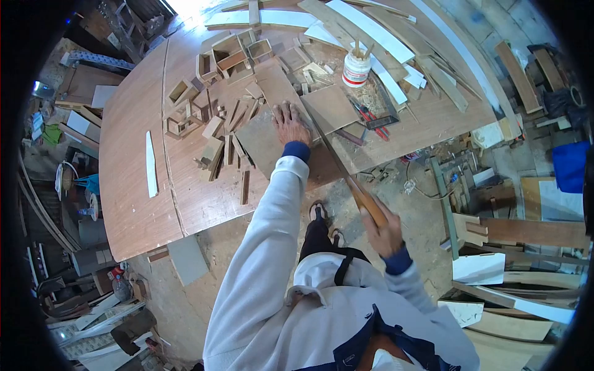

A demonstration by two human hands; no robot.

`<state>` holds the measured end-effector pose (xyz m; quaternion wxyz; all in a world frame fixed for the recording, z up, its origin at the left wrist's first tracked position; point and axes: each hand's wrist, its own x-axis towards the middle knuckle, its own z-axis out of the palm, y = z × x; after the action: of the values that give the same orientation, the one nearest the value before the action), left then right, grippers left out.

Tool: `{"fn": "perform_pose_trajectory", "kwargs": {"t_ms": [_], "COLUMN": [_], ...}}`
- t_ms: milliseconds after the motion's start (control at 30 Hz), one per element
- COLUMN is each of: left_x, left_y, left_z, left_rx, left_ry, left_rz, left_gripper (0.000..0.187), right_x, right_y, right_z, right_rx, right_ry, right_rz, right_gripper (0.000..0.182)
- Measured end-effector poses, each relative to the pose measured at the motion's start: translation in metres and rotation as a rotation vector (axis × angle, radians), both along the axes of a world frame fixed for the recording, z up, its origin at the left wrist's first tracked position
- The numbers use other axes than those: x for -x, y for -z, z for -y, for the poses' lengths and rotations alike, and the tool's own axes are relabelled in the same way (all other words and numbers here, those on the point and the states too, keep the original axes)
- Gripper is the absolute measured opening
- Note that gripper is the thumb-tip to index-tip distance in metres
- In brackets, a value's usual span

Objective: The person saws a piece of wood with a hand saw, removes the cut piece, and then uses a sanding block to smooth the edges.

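My left hand [291, 125] lies flat with its fingers apart on a thin brown board [257, 139] on the table. In my right hand [385, 232], at the table's front edge, is the wooden handle of a handsaw [365, 199]. The saw's narrow blade slants up and left from the handle, running along the board's right side, close beside my left hand. A second flat board [330, 109] lies just right of the blade. Small wood strips [228, 148] are scattered to the left of my left hand.
Small wooden box frames [229, 57] stand farther back on the table [136, 185]. A white tub [356, 67] with sticks in it is at the right, near red-handled pliers [375, 123]. Long curved strips [371, 28] cover the back. Wood offcuts [478, 269] are piled at the right.
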<state>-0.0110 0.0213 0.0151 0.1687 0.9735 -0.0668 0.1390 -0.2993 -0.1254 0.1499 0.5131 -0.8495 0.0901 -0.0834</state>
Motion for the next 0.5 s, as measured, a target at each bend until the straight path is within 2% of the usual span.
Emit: {"fn": "perform_pose_trajectory", "kwargs": {"t_ms": [100, 167, 233, 333, 500], "left_x": [0.002, 0.001, 0.003, -0.001, 0.002], "left_y": [0.001, 0.004, 0.002, -0.004, 0.002], "left_z": [-0.001, -0.003, -0.003, -0.002, -0.002], "left_rx": [0.019, 0.023, 0.006, -0.022, -0.016], "left_ry": [0.006, 0.042, 0.047, 0.03, 0.001], "left_rz": [-0.014, 0.003, 0.002, 0.002, -0.004], "left_gripper": [0.057, 0.059, 0.059, 0.058, 0.057], "right_x": [0.03, 0.012, -0.029, -0.044, 0.028], "right_y": [-0.012, -0.003, 0.006, 0.016, -0.013], "right_z": [0.006, 0.007, 0.005, 0.0, 0.006], "right_rx": [0.046, 0.085, -0.008, 0.014, 0.015], "right_ry": [0.045, 0.046, -0.007, 0.006, 0.015], "right_rz": [0.037, 0.072, 0.0, 0.049, 0.049], "right_gripper": [0.039, 0.039, 0.04, 0.041, 0.04]}}
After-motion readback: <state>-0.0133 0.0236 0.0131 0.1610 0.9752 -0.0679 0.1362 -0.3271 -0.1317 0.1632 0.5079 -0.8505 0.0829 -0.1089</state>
